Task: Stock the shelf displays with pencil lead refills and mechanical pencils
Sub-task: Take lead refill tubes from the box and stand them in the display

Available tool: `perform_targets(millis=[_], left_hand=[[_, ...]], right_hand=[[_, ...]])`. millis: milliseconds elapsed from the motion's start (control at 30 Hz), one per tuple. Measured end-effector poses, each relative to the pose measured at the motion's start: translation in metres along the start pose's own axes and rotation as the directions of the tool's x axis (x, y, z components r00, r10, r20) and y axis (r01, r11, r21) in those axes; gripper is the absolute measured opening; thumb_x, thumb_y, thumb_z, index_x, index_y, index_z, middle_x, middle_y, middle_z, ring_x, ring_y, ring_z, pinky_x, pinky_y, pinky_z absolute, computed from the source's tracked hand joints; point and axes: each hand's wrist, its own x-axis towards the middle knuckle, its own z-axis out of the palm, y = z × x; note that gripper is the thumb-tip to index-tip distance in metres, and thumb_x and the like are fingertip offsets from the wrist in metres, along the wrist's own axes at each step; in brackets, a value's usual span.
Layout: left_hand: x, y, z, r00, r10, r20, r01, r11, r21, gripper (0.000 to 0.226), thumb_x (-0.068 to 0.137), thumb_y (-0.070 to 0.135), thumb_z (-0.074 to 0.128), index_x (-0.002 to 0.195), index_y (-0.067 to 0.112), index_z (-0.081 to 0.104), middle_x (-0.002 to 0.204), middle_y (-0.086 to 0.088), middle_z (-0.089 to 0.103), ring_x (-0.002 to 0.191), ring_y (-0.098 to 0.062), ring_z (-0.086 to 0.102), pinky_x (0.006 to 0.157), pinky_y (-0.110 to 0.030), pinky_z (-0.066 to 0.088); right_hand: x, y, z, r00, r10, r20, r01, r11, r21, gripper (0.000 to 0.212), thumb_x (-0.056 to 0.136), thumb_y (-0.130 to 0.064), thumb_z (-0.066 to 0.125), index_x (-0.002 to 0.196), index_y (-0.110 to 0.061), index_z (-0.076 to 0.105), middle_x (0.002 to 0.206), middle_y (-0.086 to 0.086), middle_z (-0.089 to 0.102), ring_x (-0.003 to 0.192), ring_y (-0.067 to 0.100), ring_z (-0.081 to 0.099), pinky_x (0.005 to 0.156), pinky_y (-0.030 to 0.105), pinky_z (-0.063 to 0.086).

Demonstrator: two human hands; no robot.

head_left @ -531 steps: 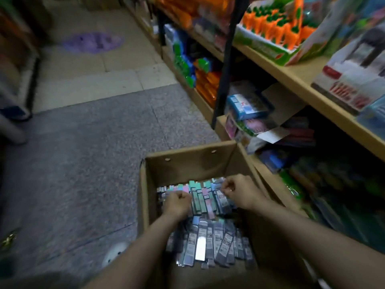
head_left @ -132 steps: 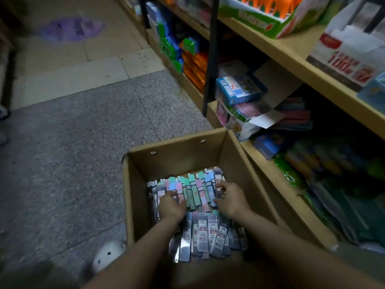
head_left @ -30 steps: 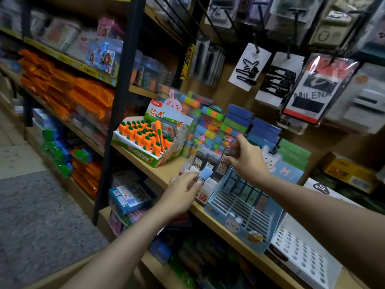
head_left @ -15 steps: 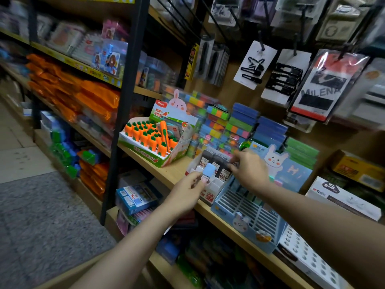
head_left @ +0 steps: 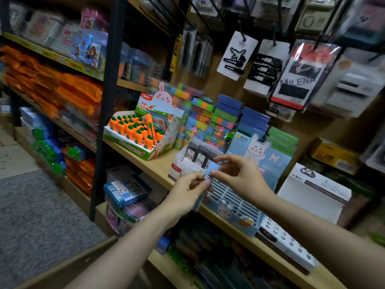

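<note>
My left hand [head_left: 188, 193] grips a bundle of pencil lead refill cases in front of the wooden shelf [head_left: 154, 166]. My right hand [head_left: 237, 176] pinches the blue-capped top refill case [head_left: 213, 168] of that bundle between thumb and forefinger. Just behind both hands stands a white display box [head_left: 183, 166] with several dark lead refill cases [head_left: 196, 154] upright in it. To its right sits a blue slotted rabbit display tray [head_left: 235, 202], its slots partly hidden by my right hand.
An orange carrot-eraser display box [head_left: 137, 135] stands left of the white box. Stacks of coloured packs [head_left: 220, 119] fill the shelf back. A white holed display box [head_left: 291, 245] sits right. Hair-clip cards [head_left: 236, 56] hang above. A black shelf upright [head_left: 106, 113] stands left.
My right hand has come back from the dark refills in the white box to the bundle in my left hand and now pinches its blue-capped top case. The camera has shifted slightly.
</note>
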Motion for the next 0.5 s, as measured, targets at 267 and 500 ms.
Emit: perform_targets(millis=[267, 500], left_hand=[[-0.014, 0.000, 0.012, 0.973, 0.224, 0.065, -0.204, 0.682, 0.703, 0.042, 0.097, 0.041, 0.051, 0.136, 0.030, 0.043, 0.130, 0.007, 0.036, 0.125, -0.009, 0.036, 0.101, -0.027, 0.040], [-0.027, -0.030, 0.011, 0.977, -0.072, 0.200, -0.154, 0.409, 0.899, 0.058, 0.097, 0.059, 0.033, 0.149, 0.042, 0.016, 0.158, 0.006, -0.013, 0.148, -0.021, -0.008, 0.118, -0.050, 0.021]], right_hand=[[0.020, 0.006, -0.049, 0.986, 0.052, -0.158, -0.068, 0.993, -0.100, 0.025, 0.077, -0.022, 0.082, 0.095, -0.024, 0.064, 0.087, -0.002, 0.070, 0.072, 0.006, 0.070, 0.067, 0.021, 0.057], [0.033, 0.041, -0.051, 0.972, -0.007, -0.234, -0.080, 0.930, -0.359, 0.021, 0.081, -0.019, 0.079, 0.095, -0.014, 0.064, 0.086, -0.002, 0.064, 0.070, 0.004, 0.058, 0.066, 0.019, 0.042]])
